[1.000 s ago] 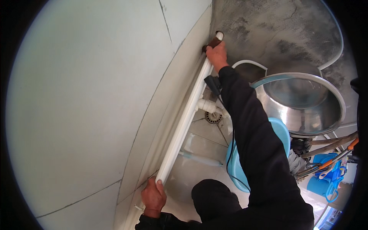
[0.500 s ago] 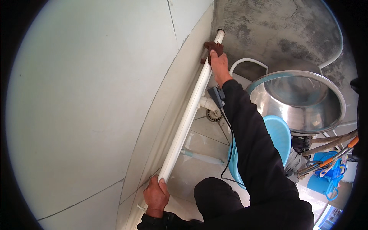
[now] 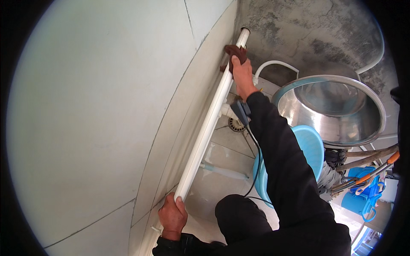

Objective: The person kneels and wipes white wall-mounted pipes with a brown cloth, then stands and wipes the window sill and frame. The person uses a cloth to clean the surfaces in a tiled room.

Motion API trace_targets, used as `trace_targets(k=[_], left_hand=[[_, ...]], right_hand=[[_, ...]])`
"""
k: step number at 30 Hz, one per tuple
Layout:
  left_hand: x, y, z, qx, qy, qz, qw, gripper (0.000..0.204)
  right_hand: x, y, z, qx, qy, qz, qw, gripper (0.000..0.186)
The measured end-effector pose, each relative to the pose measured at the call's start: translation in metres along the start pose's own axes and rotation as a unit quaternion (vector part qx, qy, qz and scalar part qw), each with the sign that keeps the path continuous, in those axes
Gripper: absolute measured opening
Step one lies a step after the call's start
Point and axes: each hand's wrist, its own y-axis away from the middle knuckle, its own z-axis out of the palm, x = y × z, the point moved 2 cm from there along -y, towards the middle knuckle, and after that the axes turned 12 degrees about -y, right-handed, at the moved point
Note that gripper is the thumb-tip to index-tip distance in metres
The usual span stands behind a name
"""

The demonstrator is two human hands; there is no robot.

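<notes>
A long white plastic pipe [image 3: 203, 143] runs along the foot of the tiled wall, up to a hole in the grey wall at the far end. Near that end, my right hand [image 3: 243, 77] presses a dark brown cloth [image 3: 235, 54] around the pipe, its fingers closed on the cloth. My left hand [image 3: 173, 215] grips the same pipe close to me, thumb on top and the other fingers mostly hidden. A dark device [image 3: 241, 112] with a black cable hangs by my right wrist.
Right of the pipe, a round floor drain [image 3: 237, 124] sits under a white branch pipe. A large steel basin [image 3: 333, 111] and a light blue plastic basin [image 3: 309, 147] stand beside my right arm. Orange-handled tools [image 3: 376, 173] and a blue bucket [image 3: 358, 204] are farther right.
The view has shifted slightly, so most things sit a little higher in the picture. Both hands keep their hold; the brown cloth has changed shape slightly around the pipe.
</notes>
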Motion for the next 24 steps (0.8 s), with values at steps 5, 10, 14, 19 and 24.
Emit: trace_targets(k=[5, 10, 14, 19, 24], left_hand=[[0.0, 0.0, 0.001, 0.006, 0.007, 0.007, 1.0, 0.032], [-0.002, 0.001, 0.001, -0.007, -0.007, 0.003, 1.0, 0.033], [-0.001, 0.001, -0.001, -0.01, -0.009, 0.001, 1.0, 0.033], [0.001, 0.001, 0.001, 0.0, -0.008, 0.002, 1.0, 0.033], [0.001, 0.0, 0.003, 0.022, -0.018, 0.014, 0.999, 0.032]], right_hand=[[0.006, 0.025, -0.02, 0.077, -0.035, -0.011, 0.996, 0.056], [0.048, -0.001, -0.026, 0.105, 0.067, -0.018, 0.992, 0.053], [0.081, -0.038, -0.029, 0.078, 0.045, 0.083, 0.992, 0.064], [0.108, -0.055, -0.036, 0.053, 0.147, 0.043, 0.987, 0.075], [0.099, -0.015, -0.03, -0.042, 0.362, -0.012, 0.931, 0.063]])
